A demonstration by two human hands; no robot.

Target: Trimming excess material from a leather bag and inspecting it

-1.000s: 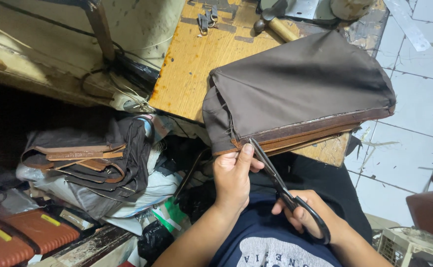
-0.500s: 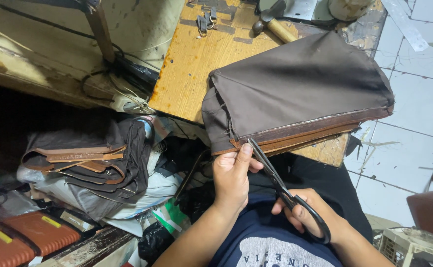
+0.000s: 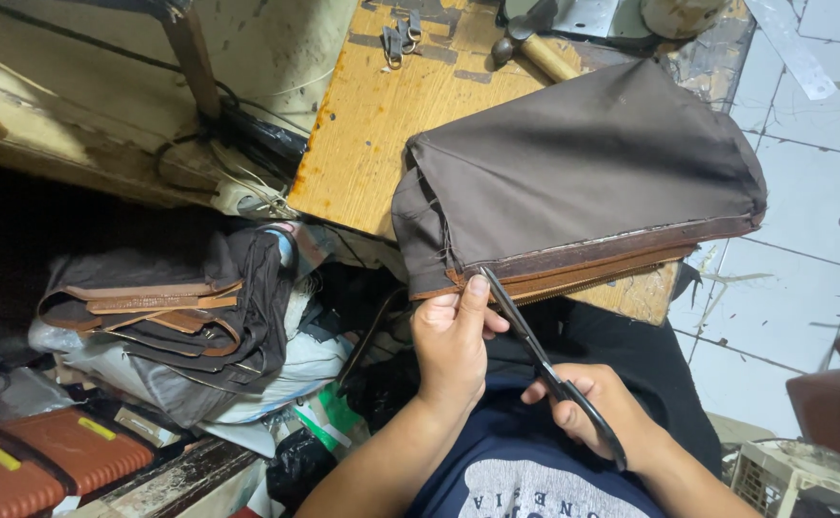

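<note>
Brown fabric bag point(image 3: 593, 163) lies on the edge of the wooden table point(image 3: 372, 125), trimmed seam side toward the person. Left hand point(image 3: 451, 341) pinches that bottom corner, thumb pressed on the trim. Right hand point(image 3: 597, 412) has its fingers through the black scissors point(image 3: 535, 355), blades up at the seam beside the thumb. More bags point(image 3: 171, 317) sit piled off to the left

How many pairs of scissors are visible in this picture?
1. The black scissors are in the right hand, with the blades at the brown bag's edge, beside the left hand. Others may be hidden.
</note>
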